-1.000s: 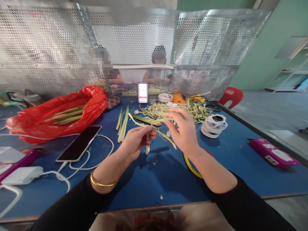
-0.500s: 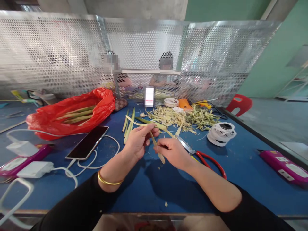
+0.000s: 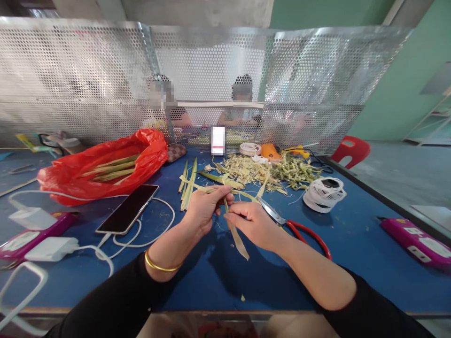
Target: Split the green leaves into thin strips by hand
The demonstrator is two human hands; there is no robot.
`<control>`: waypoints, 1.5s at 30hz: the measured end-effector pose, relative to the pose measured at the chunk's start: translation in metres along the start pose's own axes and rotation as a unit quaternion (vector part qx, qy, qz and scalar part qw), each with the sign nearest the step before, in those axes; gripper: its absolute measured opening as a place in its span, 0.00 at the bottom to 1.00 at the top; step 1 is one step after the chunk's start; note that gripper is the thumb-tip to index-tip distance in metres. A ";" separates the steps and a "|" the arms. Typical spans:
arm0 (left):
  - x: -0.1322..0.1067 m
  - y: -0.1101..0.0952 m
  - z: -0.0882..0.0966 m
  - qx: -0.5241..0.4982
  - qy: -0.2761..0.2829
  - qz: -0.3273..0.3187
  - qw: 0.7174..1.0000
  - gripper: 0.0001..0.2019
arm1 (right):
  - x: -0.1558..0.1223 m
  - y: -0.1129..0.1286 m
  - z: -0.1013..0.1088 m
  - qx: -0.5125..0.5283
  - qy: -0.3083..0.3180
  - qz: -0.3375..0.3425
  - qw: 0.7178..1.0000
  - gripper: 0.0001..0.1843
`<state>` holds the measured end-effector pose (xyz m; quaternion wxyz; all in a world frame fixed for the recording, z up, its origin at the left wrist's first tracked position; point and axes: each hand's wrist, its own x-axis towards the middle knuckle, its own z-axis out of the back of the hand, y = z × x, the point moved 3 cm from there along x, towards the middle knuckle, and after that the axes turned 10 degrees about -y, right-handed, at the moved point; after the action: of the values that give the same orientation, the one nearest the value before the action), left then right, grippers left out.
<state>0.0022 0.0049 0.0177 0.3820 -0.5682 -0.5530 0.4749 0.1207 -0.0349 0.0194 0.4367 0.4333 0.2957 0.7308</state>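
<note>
Between my hands is a pale green leaf strip (image 3: 238, 240), folded or bent at my fingers, its wide end hanging toward me. My left hand (image 3: 207, 204) pinches it near the bend, with another part of the leaf sticking out to the left. Just below, my right hand (image 3: 252, 223) is closed on the hanging part with thumb and fingers. Beyond my hands lie more green leaf strips (image 3: 190, 188) and a heap of pale leaf scraps (image 3: 243, 169). Scissors with red handles (image 3: 310, 234) rest beside my right hand, partly hidden by it.
A red plastic bag (image 3: 70, 176) holding long leaves stands at the left, near a phone (image 3: 128, 209) with white charging cables. White tape rolls (image 3: 324, 195) and a purple power strip (image 3: 416, 241) are at the right. A perforated metal screen (image 3: 211, 61) closes off the back; people sit behind it.
The leaf's hanging end now reaches lower and further right, showing more of its width. My left hand has shifted down slightly, and the leaf part above it has dropped.
</note>
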 end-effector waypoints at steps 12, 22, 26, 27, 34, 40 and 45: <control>0.000 -0.005 0.002 -0.030 0.076 0.107 0.991 0.10 | 0.000 -0.002 -0.001 -0.056 -0.040 -0.012 0.998 0.20; 0.000 -0.005 0.002 0.004 0.068 0.061 0.996 0.07 | -0.007 0.009 0.014 -0.205 -0.180 0.142 0.952 0.09; -0.002 -0.007 0.001 0.042 0.077 0.050 0.995 0.08 | 0.000 0.006 0.030 -0.267 -0.247 0.122 0.924 0.10; -0.002 -0.007 0.001 0.050 0.078 0.050 0.994 0.09 | 0.003 0.004 0.030 -0.258 -0.211 0.101 0.937 0.08; -0.004 -0.008 0.001 0.110 0.091 0.024 0.989 0.10 | 0.008 -0.003 0.032 -0.146 -0.118 -0.006 0.982 0.13; 0.001 -0.007 0.003 0.115 0.088 0.041 0.989 0.09 | 0.009 -0.002 0.045 -0.147 -0.096 -0.025 0.984 0.12; 0.004 -0.007 0.006 0.109 0.079 0.048 0.990 0.09 | 0.010 -0.003 0.051 -0.125 -0.092 -0.042 0.987 0.12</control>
<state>-0.0054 0.0086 0.0225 0.4607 -0.5845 -0.4381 0.5042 0.1655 -0.0220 0.0434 0.5434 0.4273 0.1786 0.7002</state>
